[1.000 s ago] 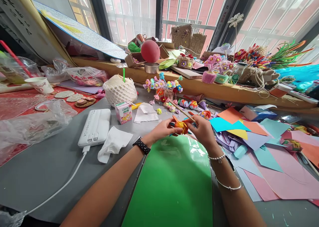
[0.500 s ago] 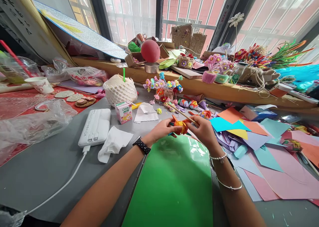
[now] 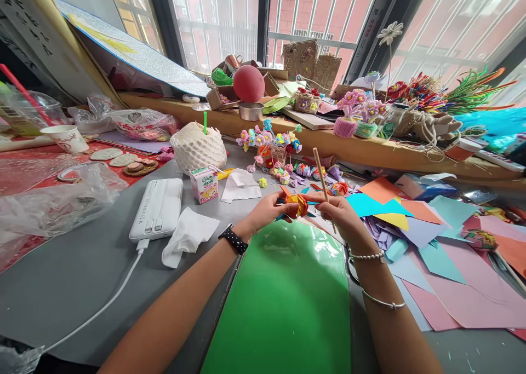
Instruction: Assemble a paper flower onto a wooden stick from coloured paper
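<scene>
Between my two hands, over the far end of a green mat (image 3: pixel 287 297), is a folded paper flower (image 3: pixel 301 204) in orange and yellow with blue-green points. My left hand (image 3: pixel 269 212) is closed around its left side, thumb in front. A thin wooden stick (image 3: pixel 320 168) stands nearly upright in my right hand (image 3: pixel 339 212), gripped among the fingers. The right fingertips also reach the flower's right edge. Beyond the hands lie several finished-looking paper flowers (image 3: pixel 339 189) in mixed colours.
Coloured paper sheets (image 3: pixel 472 275) spread on the right. To the left are a white power bank (image 3: pixel 156 209) with a cable, a crumpled tissue (image 3: pixel 191 234), a small drink carton (image 3: pixel 204 185) and a wrapped coconut (image 3: pixel 198 147) with a straw. Crafts crowd the windowsill (image 3: pixel 370 144) behind.
The stick has swung from slanting across the flower to nearly upright, away from it. My right hand has turned and shifted slightly right; the left still holds the flower.
</scene>
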`<state>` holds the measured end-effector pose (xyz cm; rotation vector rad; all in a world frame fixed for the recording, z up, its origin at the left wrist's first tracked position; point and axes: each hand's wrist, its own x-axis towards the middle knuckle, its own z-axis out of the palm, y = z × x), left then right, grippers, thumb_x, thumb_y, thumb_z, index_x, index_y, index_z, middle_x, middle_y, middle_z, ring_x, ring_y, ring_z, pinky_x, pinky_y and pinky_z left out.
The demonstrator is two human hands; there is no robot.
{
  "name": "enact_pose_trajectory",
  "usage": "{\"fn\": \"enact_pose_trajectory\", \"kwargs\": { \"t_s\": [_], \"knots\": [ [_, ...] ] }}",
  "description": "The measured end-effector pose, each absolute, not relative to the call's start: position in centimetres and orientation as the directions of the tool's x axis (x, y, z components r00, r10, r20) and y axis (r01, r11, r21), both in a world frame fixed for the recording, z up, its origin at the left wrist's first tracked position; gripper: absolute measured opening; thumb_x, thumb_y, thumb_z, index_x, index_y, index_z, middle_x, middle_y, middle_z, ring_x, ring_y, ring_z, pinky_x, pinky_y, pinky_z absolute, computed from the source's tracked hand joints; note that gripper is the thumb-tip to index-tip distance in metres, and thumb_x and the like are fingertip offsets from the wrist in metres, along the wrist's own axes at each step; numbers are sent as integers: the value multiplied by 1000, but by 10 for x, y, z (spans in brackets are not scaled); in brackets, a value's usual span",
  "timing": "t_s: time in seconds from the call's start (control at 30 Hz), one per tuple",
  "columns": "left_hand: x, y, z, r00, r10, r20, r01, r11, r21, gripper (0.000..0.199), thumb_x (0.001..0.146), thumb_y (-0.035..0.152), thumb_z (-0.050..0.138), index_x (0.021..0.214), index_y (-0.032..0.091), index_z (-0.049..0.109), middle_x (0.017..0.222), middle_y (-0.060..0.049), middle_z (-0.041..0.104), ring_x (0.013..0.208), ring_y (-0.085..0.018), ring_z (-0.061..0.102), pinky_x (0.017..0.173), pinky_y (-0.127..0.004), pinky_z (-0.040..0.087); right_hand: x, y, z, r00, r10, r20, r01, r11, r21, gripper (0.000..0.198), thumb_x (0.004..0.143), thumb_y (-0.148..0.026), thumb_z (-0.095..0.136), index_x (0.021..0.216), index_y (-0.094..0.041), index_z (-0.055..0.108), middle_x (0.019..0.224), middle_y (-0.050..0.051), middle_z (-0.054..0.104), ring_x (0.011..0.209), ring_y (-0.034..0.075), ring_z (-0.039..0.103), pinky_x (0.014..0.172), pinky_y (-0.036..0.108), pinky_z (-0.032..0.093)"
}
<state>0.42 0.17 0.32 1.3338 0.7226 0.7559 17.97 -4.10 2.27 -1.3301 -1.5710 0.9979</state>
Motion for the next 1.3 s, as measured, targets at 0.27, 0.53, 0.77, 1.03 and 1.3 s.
{"fn": "enact_pose_trajectory", "kwargs": {
  "t_s": [0.27,0.53,0.77,1.03,1.3],
  "knots": [
    [3,1,3,584,811,-38,-31,69,997,40,64,35,64,92,10,51,74,-5,58,59,-10,54,57,-26,45,178,-41,26,-134,987,94,378,138,-915,39,63,-15,41,91,-20,68,97,2,62,65,11,47,49,21,31],
    [2,2,6,537,844,9,-13,-3,1000,71,60,35,68,117,14,31,72,-3,58,56,-9,52,48,-20,39,184,-36,19,91,965,248,354,201,-913,28,70,-27,50,91,-15,64,82,4,59,48,6,34,43,21,26],
    [-2,6,4,544,837,52,-81,-9,997,61,61,42,65,108,13,38,67,0,56,52,-7,49,46,-18,34,184,-34,16,11,973,231,441,203,-874,33,68,-42,58,85,-14,64,54,-3,46,43,5,28,40,21,20],
    [2,8,-2,430,891,149,-167,-84,982,76,62,41,65,124,22,26,112,-12,47,81,-15,57,70,-28,46,178,-30,8,156,938,309,421,220,-880,33,67,-45,59,77,-13,61,55,-1,49,47,8,36,43,21,25],
    [5,0,-1,381,906,183,-95,-159,983,68,58,33,69,118,22,39,131,-12,30,98,-20,52,81,-30,44,163,-34,10,140,914,381,527,257,-810,27,68,-42,58,72,-15,58,50,-4,43,43,7,31,41,21,25]
  ]
}}
